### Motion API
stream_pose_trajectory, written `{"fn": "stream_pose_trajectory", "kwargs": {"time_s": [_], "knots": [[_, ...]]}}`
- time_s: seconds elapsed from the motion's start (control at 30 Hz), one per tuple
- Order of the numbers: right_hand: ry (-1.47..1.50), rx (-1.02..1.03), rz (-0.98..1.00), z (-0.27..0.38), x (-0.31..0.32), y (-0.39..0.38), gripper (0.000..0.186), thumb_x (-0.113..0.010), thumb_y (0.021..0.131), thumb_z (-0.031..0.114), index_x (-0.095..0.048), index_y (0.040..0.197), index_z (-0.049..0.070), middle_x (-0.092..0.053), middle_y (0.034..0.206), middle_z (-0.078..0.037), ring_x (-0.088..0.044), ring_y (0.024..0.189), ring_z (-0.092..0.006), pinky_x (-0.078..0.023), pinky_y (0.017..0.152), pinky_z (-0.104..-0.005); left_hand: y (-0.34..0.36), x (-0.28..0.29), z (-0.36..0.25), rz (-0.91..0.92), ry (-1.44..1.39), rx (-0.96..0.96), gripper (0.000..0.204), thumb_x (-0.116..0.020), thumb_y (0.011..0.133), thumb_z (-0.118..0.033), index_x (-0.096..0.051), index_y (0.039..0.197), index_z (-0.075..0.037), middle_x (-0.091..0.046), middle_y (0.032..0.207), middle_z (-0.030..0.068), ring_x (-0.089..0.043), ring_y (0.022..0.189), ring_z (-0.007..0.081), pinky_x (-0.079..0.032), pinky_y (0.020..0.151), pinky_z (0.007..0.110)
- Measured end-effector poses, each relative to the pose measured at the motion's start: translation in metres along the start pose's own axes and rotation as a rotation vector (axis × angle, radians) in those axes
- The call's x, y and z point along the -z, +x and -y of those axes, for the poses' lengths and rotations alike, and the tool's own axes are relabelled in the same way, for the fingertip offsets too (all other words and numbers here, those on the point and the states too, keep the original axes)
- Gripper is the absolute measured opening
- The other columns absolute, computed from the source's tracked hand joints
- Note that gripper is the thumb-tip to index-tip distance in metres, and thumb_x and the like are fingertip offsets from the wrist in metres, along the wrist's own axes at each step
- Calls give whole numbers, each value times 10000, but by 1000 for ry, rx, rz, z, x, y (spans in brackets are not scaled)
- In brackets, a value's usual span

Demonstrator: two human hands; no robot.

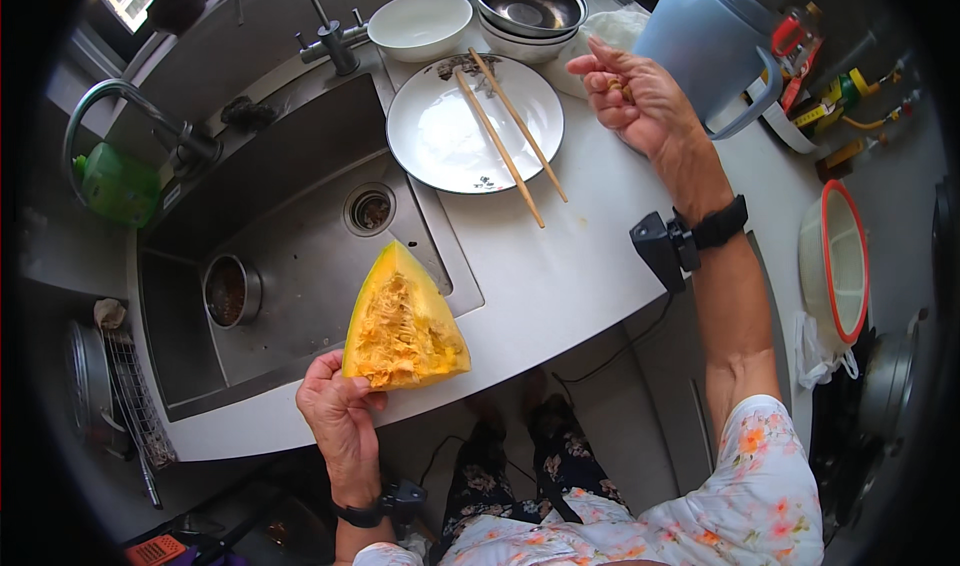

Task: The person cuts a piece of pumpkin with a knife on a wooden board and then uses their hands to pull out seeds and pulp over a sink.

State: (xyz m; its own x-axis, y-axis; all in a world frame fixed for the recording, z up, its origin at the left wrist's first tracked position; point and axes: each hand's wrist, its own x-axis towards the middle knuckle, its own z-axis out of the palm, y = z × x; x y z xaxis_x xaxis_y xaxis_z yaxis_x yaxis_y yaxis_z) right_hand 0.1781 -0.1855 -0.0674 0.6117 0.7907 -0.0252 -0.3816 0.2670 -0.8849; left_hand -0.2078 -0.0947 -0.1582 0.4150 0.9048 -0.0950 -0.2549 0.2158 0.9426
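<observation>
A wedge of pumpkin (405, 316) with yellow-orange flesh and a stringy, seedy hollow is held up near the sink's front corner. Its lower left end is gripped between the thumb and fingers of my left hand (342, 406). My right hand (640, 101) is raised palm up at the back right of the counter, beside a blue jug (705, 36). Its fingers curl around a small yellowish-brown clump that looks like pumpkin pulp. Between the hands, a white plate (430, 126) with a dark pattern lies on the counter, and two wooden chopsticks (505, 151) rest across it.
Left of the plate is a steel sink (290, 296) with a drain (370, 209) and a small metal bowl (231, 291). Behind stand a white bowl (420, 21), stacked bowls (530, 6) and a faucet (338, 51). A red-rimmed basin (835, 266) sits at the right.
</observation>
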Motion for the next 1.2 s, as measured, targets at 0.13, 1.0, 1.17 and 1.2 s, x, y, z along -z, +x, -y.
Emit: {"fn": "stream_pose_trajectory", "kwargs": {"time_s": [0.13, 1.0, 1.17, 1.2], "knots": [[-19, -30, -134, 16, 9, 48, 320, -635, 864, 310, -552, 784, 12, -481, 566, 33, -381, 410, 6, -224, 314, -116, 1, -5, 2, 20, 15, 27, 303, -601, 644, 8, -525, 930, 68, -607, 785, 107, -578, 565, 142, -463, 445, 226], [-347, 228, -193, 18, 9, 84, 203, -586, 848, 121, -530, 655, 94, -515, 572, 41, -416, 437, 8, -337, 373, -109, 0, -3, -7, 2, 4, 62, 323, -555, 648, 50, -504, 965, 87, -611, 817, 136, -568, 578, 145, -463, 453, 246], [-156, 34, -24, 29, 71, 81, 349, -556, 908, 346, -598, 1024, 19, -596, 874, -50, -564, 759, -131, -485, 699, -223, 0, -3, -5, 7, 10, 56, 346, -550, 643, 42, -503, 981, 95, -612, 823, 131, -574, 602, 143, -462, 458, 246], [-172, 31, -51, 29, 49, 53, 349, -556, 908, 346, -598, 1024, 19, -596, 874, -50, -564, 759, -131, -485, 699, -223, 1, -6, -2, 13, -3, 67, 350, -556, 641, 40, -504, 982, 95, -611, 825, 127, -575, 607, 143, -462, 459, 246]]}}
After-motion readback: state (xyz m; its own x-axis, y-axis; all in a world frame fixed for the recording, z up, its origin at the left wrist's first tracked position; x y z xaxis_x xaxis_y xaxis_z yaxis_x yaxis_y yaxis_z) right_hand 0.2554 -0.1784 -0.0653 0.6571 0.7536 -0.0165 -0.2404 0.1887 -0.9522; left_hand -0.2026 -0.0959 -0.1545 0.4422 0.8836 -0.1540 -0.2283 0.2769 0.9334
